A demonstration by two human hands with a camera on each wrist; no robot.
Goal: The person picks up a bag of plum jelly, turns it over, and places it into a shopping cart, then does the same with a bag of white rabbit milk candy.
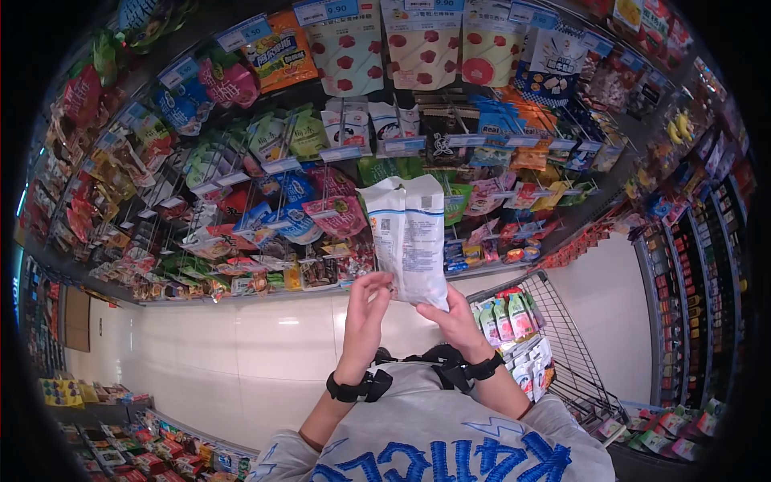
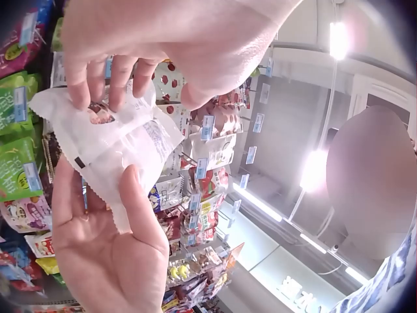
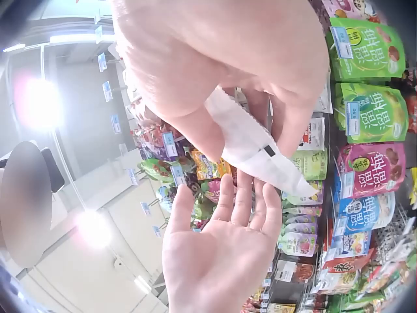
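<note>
A white snack bag, printed with small text and a code square, stands upright before the shelves in the head view. My right hand holds its lower right corner, thumb on the near face and fingers behind, as the left wrist view also shows of the bag. At the bag's lower left edge is my left hand, fingers extended. The right wrist view shows the left hand with its palm turned up and fingertips right at the bag's sealed edge.
Racks of hanging snack pouches with price tags curve across the front. A wire shopping cart stands at my right, holding green and pink pouches and white packs. More shelving stands farther right, beyond pale floor tiles.
</note>
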